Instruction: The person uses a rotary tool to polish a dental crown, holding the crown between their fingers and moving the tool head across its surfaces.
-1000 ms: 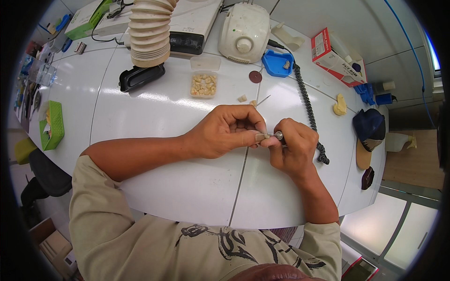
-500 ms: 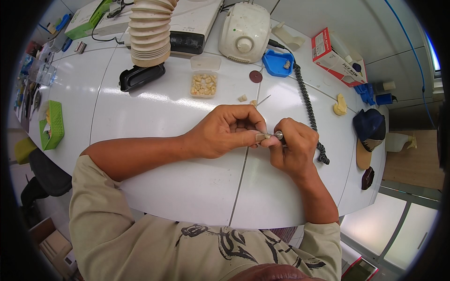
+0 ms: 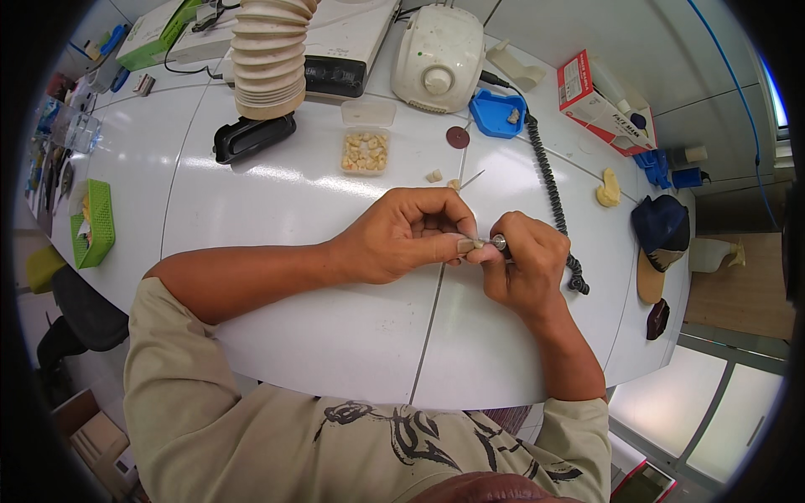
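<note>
My left hand (image 3: 394, 239) is closed, pinching a small pale tooth-like piece (image 3: 478, 244) between thumb and fingertips. Wrapped in the fingers of my right hand (image 3: 532, 260) is a rotary handpiece (image 3: 500, 241), its metal nose pointing left at the piece. The two hands meet over the white table, fingertips nearly touching. Most of the handpiece body is hidden by my right fingers, and whether its tip touches the piece is too small to tell. A black coiled cord (image 3: 549, 180) runs down the table beside my right hand.
Beyond my hands lie a thin pointed bur (image 3: 472, 179), small tooth-like pieces (image 3: 433, 176), a reddish disc (image 3: 457, 137) and a clear box (image 3: 364, 170) of pale pieces. Behind stand a white control unit (image 3: 436, 63), a blue tray (image 3: 495, 117) and a ribbed hose (image 3: 268, 59). A cap (image 3: 658, 239) lies right.
</note>
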`<state>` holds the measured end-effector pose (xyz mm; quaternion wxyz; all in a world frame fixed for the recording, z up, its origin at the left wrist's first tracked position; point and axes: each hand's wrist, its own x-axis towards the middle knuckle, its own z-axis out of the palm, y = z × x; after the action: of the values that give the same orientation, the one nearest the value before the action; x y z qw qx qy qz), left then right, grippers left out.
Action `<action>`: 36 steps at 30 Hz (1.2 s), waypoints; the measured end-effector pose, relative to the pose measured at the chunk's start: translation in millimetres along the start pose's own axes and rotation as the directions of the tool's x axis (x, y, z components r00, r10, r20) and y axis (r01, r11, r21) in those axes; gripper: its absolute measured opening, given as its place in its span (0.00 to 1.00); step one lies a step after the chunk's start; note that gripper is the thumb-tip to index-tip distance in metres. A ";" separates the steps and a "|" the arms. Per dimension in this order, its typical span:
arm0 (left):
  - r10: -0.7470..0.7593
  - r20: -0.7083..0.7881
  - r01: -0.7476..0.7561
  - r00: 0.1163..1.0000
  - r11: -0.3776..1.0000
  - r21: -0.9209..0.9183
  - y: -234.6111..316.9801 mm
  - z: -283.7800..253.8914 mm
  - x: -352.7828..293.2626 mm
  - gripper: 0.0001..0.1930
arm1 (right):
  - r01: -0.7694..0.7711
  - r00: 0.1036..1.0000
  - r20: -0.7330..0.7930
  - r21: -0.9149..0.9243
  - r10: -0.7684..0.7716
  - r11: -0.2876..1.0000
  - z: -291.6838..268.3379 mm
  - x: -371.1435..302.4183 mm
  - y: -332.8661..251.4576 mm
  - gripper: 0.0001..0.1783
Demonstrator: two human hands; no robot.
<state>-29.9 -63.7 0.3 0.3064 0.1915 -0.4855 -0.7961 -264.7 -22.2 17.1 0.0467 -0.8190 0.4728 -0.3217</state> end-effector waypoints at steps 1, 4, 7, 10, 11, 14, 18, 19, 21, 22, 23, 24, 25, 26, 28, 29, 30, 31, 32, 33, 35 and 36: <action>0.001 0.003 -0.001 1.000 1.000 0.006 0.0 0.3 0.0 0.05 | 0.002 1.000 -0.003 0.000 -0.002 1.000 0.1 -0.2 -0.2 0.31; 0.029 0.027 -0.030 0.999 0.999 0.026 -6.1 -4.7 -2.2 0.06 | 0.016 1.000 -0.008 0.009 -0.016 1.000 0.6 0.0 -1.6 0.31; 0.022 0.020 -0.023 1.000 1.000 0.017 -7.5 -4.8 -3.3 0.06 | 0.017 1.000 -0.007 0.010 -0.017 1.000 -0.4 -0.1 -3.0 0.31; -0.004 -0.008 0.004 1.000 1.000 0.028 -6.5 -4.0 -2.5 0.07 | 0.038 0.998 -0.043 0.008 -0.038 0.999 1.9 -0.7 -2.8 0.31; 0.002 0.004 -0.002 1.000 0.999 0.045 -5.3 -3.2 -1.3 0.07 | 0.042 0.997 -0.062 -0.001 -0.042 0.999 3.1 -0.9 -0.3 0.31; 0.032 -0.027 -0.030 0.999 0.997 0.076 -5.9 0.2 1.8 0.07 | 0.068 0.984 -0.157 -0.066 -0.078 0.996 3.0 0.8 5.0 0.32; 0.162 -0.064 -0.154 0.985 0.981 0.120 -8.2 -0.4 4.8 0.06 | 0.042 0.970 -0.231 -0.135 -0.073 0.990 4.3 5.0 6.0 0.34; 0.164 -0.061 -0.155 0.985 0.979 0.132 -6.9 0.0 5.6 0.06 | 0.026 0.966 -0.249 -0.159 -0.066 0.987 5.2 6.2 7.7 0.34; 0.172 -0.063 -0.159 0.983 0.972 0.174 -9.0 -0.4 4.6 0.06 | 0.017 0.965 -0.257 -0.170 -0.061 0.985 6.6 4.6 6.6 0.34; 0.184 -0.075 -0.166 0.980 0.966 0.201 -9.2 -1.3 4.9 0.06 | 0.013 0.967 -0.247 -0.181 -0.058 0.983 6.3 4.9 5.9 0.34; 0.179 -0.071 -0.160 0.981 0.964 0.212 -9.6 -0.7 4.2 0.06 | 0.008 0.964 -0.259 -0.176 -0.054 0.984 7.3 3.1 6.2 0.34; 0.193 -0.071 -0.172 0.979 0.958 0.230 -8.2 0.1 4.0 0.07 | 0.011 0.965 -0.255 -0.172 -0.055 0.985 8.1 1.8 7.0 0.33; 0.207 -0.071 -0.184 0.976 0.951 0.247 -7.2 0.5 4.0 0.07 | 0.014 0.967 -0.250 -0.168 -0.057 0.986 9.0 1.0 7.4 0.33; 0.202 -0.065 -0.180 0.977 0.950 0.255 -6.9 0.9 3.3 0.07 | 0.009 0.964 -0.260 -0.165 -0.052 0.986 8.0 0.6 5.6 0.33; 0.188 -0.126 -0.162 0.974 0.967 0.197 -6.3 0.5 2.7 0.08 | 0.002 0.975 -0.220 -0.169 -0.039 0.986 7.3 0.6 3.1 0.30; 0.186 -0.123 -0.159 0.975 0.967 0.201 -7.5 -0.1 3.0 0.08 | -0.001 0.974 -0.225 -0.167 -0.037 0.986 8.0 0.1 4.0 0.30; 0.189 -0.136 -0.163 0.973 0.970 0.179 -8.9 -1.7 3.7 0.08 | -0.002 0.970 -0.238 -0.166 -0.038 0.986 8.7 -0.1 5.3 0.28; 0.191 -0.150 -0.168 0.970 0.973 0.158 -9.3 -3.0 4.2 0.08 | -0.003 0.967 -0.252 -0.165 -0.039 0.986 9.7 -0.2 6.1 0.26; 0.188 -0.152 -0.164 0.970 0.974 0.158 -9.8 -3.2 4.5 0.08 | -0.005 0.967 -0.251 -0.161 -0.036 0.987 10.3 -0.8 6.1 0.26; 0.183 -0.150 -0.162 0.972 0.977 0.141 -9.8 -3.1 5.2 0.08 | -0.019 0.968 -0.251 -0.162 -0.023 0.987 10.3 -0.9 5.4 0.24; 0.176 -0.152 -0.158 0.973 0.980 0.123 -9.4 -2.3 6.4 0.08 | -0.033 0.968 -0.249 -0.159 -0.007 0.987 10.4 -1.3 4.8 0.23; 0.173 -0.162 -0.156 0.972 0.981 0.111 -8.8 -1.3 7.1 0.09 | -0.039 0.968 -0.249 -0.160 -0.003 0.986 10.4 -1.7 4.8 0.23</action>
<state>-37.1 -66.3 -8.3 0.4021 0.2328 -0.5100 -0.7239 -262.9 -25.8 6.2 -0.0774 -0.7690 0.5071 -0.3815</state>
